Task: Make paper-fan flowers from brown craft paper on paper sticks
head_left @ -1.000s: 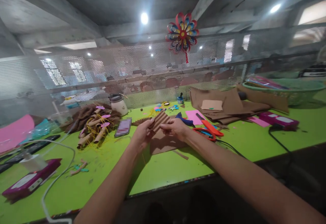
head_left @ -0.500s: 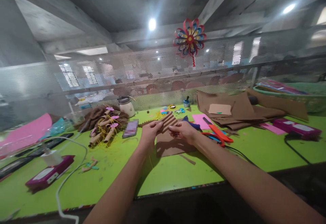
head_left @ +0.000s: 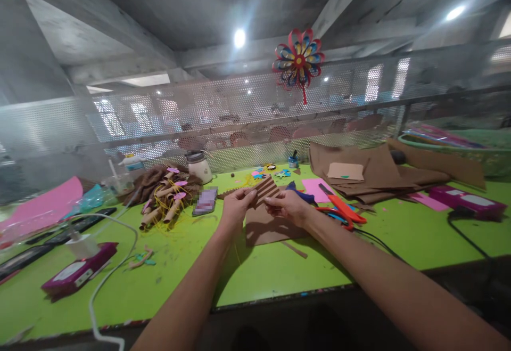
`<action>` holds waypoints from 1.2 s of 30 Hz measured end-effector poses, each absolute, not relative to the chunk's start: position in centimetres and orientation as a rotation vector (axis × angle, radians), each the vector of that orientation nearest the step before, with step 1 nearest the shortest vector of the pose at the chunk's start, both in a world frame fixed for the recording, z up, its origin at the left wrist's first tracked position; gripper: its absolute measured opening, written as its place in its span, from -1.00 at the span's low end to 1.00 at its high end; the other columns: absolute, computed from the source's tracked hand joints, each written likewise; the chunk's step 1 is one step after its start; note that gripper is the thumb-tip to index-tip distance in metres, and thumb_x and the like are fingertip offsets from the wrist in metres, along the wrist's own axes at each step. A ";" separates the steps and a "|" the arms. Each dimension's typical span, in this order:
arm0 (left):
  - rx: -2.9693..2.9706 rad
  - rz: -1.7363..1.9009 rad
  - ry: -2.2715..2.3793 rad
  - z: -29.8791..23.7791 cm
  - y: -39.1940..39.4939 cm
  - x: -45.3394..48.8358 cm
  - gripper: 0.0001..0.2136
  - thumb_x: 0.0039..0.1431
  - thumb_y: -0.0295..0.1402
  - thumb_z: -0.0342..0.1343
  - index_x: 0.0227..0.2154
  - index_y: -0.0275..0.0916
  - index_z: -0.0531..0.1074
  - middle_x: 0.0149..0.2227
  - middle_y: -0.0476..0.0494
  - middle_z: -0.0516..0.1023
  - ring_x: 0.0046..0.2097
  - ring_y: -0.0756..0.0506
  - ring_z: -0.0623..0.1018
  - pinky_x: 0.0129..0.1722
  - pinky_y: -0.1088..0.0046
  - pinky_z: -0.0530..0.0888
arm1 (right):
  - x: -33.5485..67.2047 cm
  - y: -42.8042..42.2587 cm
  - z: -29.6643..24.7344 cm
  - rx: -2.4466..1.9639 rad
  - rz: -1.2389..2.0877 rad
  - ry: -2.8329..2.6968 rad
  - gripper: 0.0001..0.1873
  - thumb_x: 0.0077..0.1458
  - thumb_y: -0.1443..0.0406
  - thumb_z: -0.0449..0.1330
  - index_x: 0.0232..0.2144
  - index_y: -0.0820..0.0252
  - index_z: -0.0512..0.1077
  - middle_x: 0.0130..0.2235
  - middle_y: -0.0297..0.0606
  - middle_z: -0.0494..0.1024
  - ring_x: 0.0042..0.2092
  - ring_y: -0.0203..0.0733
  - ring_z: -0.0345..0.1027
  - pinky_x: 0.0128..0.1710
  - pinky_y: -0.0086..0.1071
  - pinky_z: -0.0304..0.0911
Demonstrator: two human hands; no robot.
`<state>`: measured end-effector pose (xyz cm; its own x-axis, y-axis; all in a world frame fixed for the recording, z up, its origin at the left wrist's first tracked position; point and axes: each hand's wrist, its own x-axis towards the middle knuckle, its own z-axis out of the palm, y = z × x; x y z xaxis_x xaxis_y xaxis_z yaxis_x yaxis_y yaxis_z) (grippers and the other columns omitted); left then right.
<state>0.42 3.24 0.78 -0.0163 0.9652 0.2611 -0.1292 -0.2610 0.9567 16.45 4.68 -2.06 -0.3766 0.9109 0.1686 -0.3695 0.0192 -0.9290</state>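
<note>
Between my two hands is a small brown piece of pleated paper [head_left: 265,190], its folds showing as light and dark stripes. My left hand [head_left: 235,207] pinches its left edge between thumb and fingers. On the other side, my right hand [head_left: 290,207] grips the lower right edge, thumb on top. Beneath them a flat brown paper sheet [head_left: 271,228] lies on the green table [head_left: 275,279], with a thin brown strip [head_left: 294,250] beside it. Just right of my right hand rest orange-handled scissors [head_left: 347,211] and a dark blue tool [head_left: 301,193], partly hidden.
Left of my hands are a phone [head_left: 205,201] and a pile of brown paper rolls with yellow string [head_left: 171,210]. Stacked brown paper [head_left: 371,170] lies back right. Purple power strips [head_left: 75,271] sit on both sides, with a white cable [head_left: 93,298] at left. A pinwheel [head_left: 299,60] hangs ahead.
Almost nothing differs. The view has shifted very slightly, and both hands keep the same hold on the pleated paper.
</note>
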 end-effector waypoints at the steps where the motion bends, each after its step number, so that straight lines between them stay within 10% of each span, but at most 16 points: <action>1: 1.303 1.461 0.972 0.7 3.3 0.4 -0.67 -0.26 -0.24 0.35 -0.40 -0.36 0.55 -0.43 -0.13 0.57 -0.37 -0.06 0.50 -0.24 0.37 0.43 | 16.5 4.7 -2.0 -0.644 1.573 -1.251 -0.65 -0.32 0.18 0.44 -0.49 0.31 0.50 -0.56 -0.32 0.46 -0.50 -0.35 0.26 -0.42 -0.38 0.14; 17: 1.453 1.123 1.107 0.7 2.8 0.4 -0.84 -0.28 -0.40 0.33 -0.56 -0.33 0.50 -0.57 -0.09 0.51 -0.52 0.00 0.46 -0.46 0.46 0.41 | 16.7 5.2 -1.5 -0.757 1.350 -1.170 -0.58 -0.40 0.06 0.39 -0.52 0.23 0.45 -0.52 -0.31 0.48 -0.48 -0.30 0.30 -0.42 -0.37 0.20; 24: 1.372 0.995 1.104 1.2 2.9 0.1 -0.66 -0.10 -0.12 0.27 -0.36 -0.31 0.49 -0.43 -0.21 0.56 -0.48 -0.01 0.51 -0.55 0.55 0.36 | 18.0 5.4 -0.8 -0.908 1.118 -1.303 -0.81 -0.33 0.21 0.35 -0.64 0.22 0.47 -0.63 -0.42 0.40 -0.54 -0.35 0.14 -0.49 -0.42 0.04; 36: 1.280 1.100 1.041 0.9 3.4 0.0 -0.84 -0.13 -0.42 0.32 -0.48 -0.38 0.49 -0.53 -0.16 0.54 -0.51 0.05 0.48 -0.48 0.57 0.39 | 18.0 5.4 -0.4 -0.915 1.015 -1.312 -0.69 -0.14 0.08 0.27 -0.50 0.23 0.43 -0.58 -0.38 0.39 -0.53 -0.33 0.22 -0.51 -0.41 0.18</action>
